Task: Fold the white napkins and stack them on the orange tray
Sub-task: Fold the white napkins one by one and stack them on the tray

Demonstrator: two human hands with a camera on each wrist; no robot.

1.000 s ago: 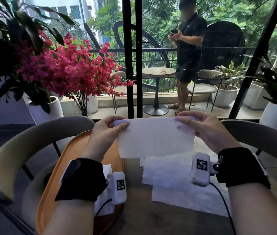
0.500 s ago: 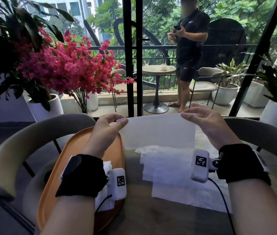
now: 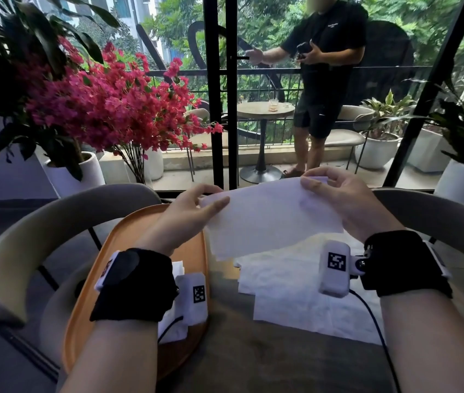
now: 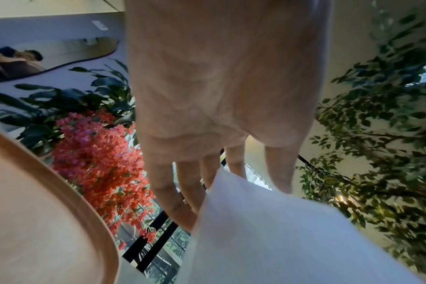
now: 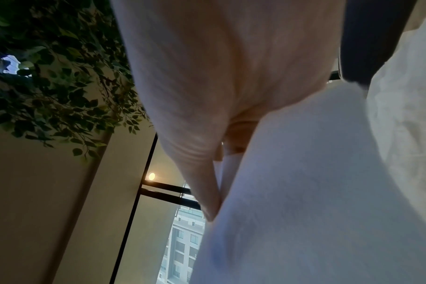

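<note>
So both hands have one white napkin up in the air over the far part of the table, stretched out flat between them and tilted a bit, right side higher. The left hand pinches the napkin's left top corner, thumb on the near side and fingers behind it, and the wrist cam shows those fingers pretty straight. The right hand pinches the right top corner the same way, thumb pressed on the sheet. Under it, a messy pile of unfolded napkins lies on the table toward the right edge. The orange tray sits at the table's left edge, hanging over it a little, with some folded napkins on it, mostly hidden by the left wrist strap. Pink flowers stand behind the tray.
</note>
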